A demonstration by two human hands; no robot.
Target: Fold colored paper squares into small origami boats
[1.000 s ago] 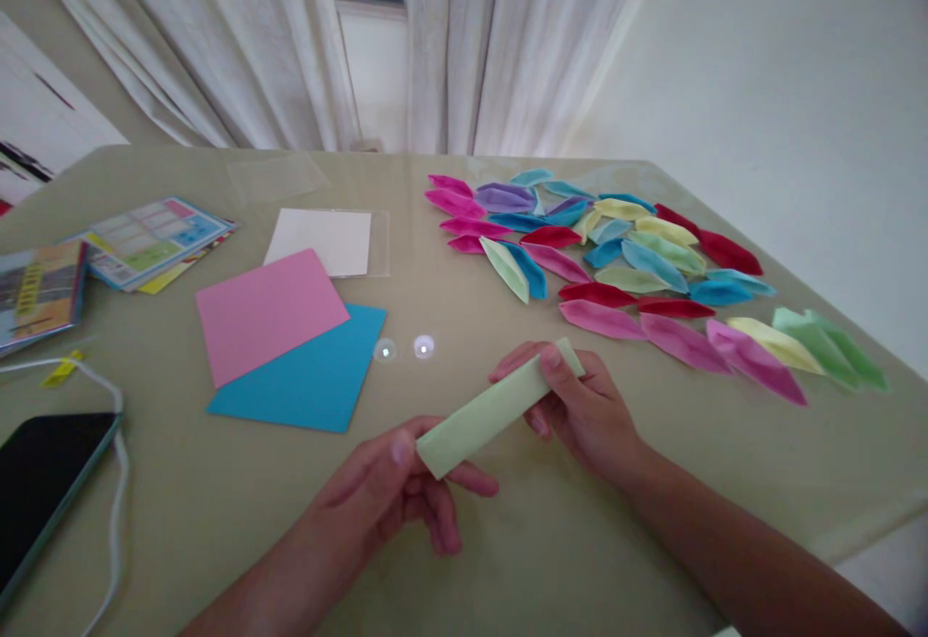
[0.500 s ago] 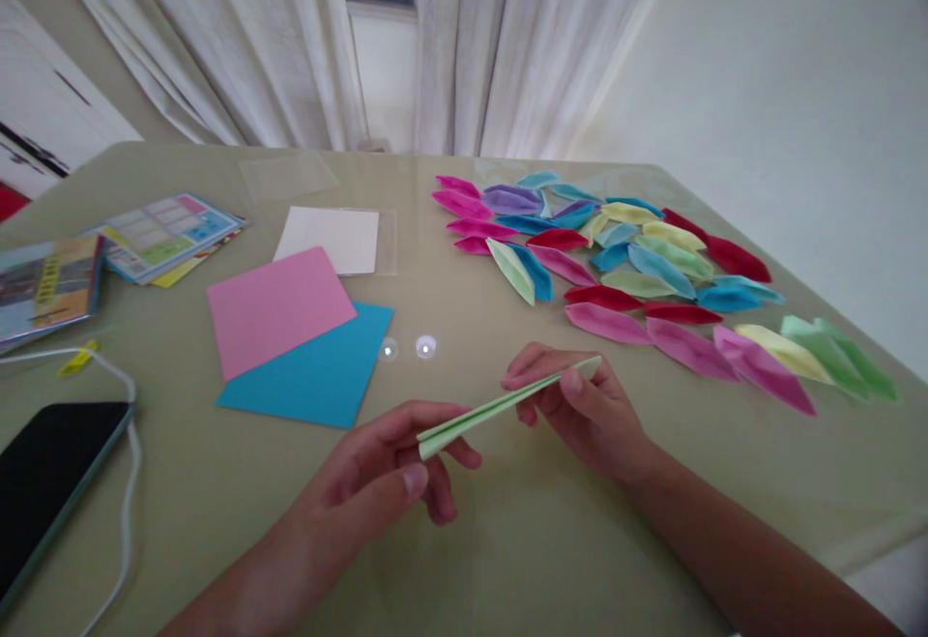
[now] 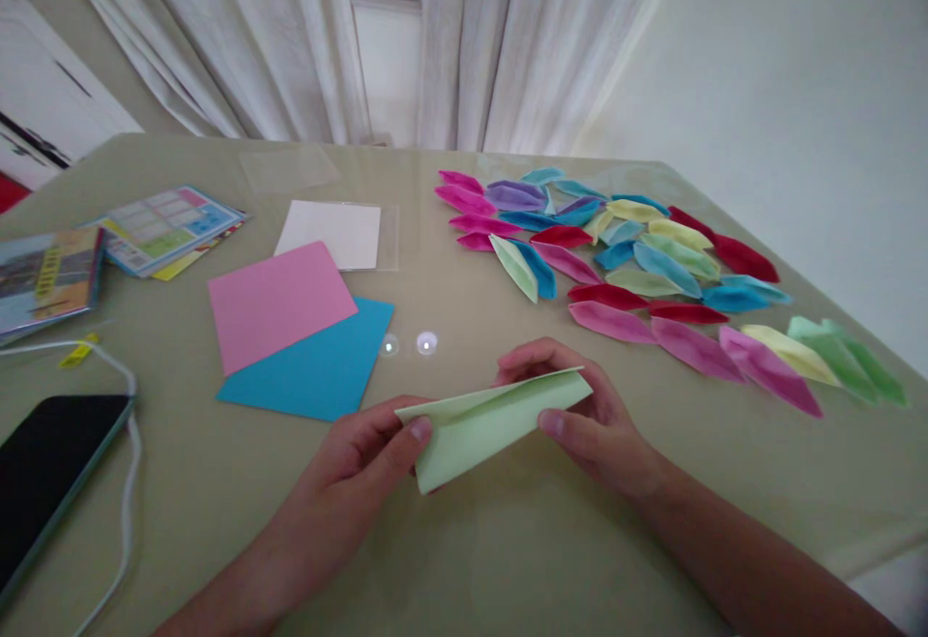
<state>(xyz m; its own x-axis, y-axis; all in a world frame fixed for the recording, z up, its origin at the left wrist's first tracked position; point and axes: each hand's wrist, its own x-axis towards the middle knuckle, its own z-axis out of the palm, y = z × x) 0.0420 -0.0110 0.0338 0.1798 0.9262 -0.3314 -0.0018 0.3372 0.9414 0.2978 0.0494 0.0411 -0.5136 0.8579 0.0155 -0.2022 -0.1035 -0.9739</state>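
A folded strip of pale green paper (image 3: 493, 429) is held above the table between both hands, its broad face turned up and a lengthwise fold along the upper edge. My left hand (image 3: 369, 458) pinches the left end, thumb on top and fingers underneath. At the other end, my right hand (image 3: 591, 424) grips it with the thumb on the front; its fingers are partly hidden behind the paper. Beyond the left hand lie a pink sheet (image 3: 279, 304) and a blue sheet (image 3: 319, 376), the pink one overlapping the blue.
Several folded paper boat-like shapes (image 3: 613, 321) in many colours spread over the right back of the table. White sheets (image 3: 333, 234) lie behind the pink one. At left are a phone (image 3: 50, 482), a white cable (image 3: 129, 482) and printed booklets (image 3: 50, 275).
The green paper has turned from nearly edge-on to showing its broad face. My left fingers have closed on its left end, and my right thumb has shifted lower along the right end.
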